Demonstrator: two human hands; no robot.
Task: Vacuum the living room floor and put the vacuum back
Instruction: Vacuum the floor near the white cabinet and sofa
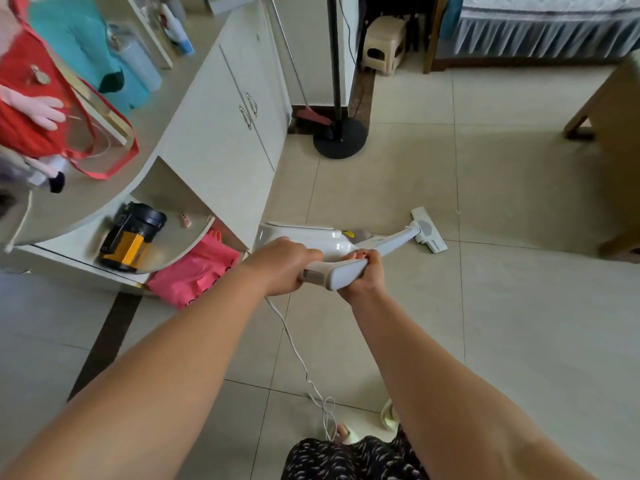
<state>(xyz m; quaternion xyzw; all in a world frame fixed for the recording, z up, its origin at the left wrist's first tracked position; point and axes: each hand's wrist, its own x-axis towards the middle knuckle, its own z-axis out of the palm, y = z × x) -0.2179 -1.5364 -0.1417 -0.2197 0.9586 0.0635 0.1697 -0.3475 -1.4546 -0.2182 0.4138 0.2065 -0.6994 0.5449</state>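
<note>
Standing on pale floor tiles [519,323], a person in dark patterned trousers [346,459] and pale slippers [389,415] reaches both bare arms forward. A thin white power cord [298,355] lies looped near the feet and runs up across the tiles toward the hands. The left hand [280,268] is clenched over the top of the vacuum's grey handle [332,273], and the right hand [367,275] grips the same handle from the other side, fingers wrapped under it. The white vacuum [308,237] slopes away from the handle, its grey tube leading to the floor head [427,230], which rests flat on the tiles ahead and to the right. Just left of the hands, a pink cloth [197,271] lies at the foot of a white cabinet [221,133], and a yellow-and-black lantern [130,237] sits on a curved lower shelf. A red bag [41,109] lies on the cabinet top. Farther back, a black round lamp base [339,138] stands beside a broom with a pink head [311,116]. Beyond that are a small beige stool [384,43] and a bed with a pleated skirt [540,36].
</note>
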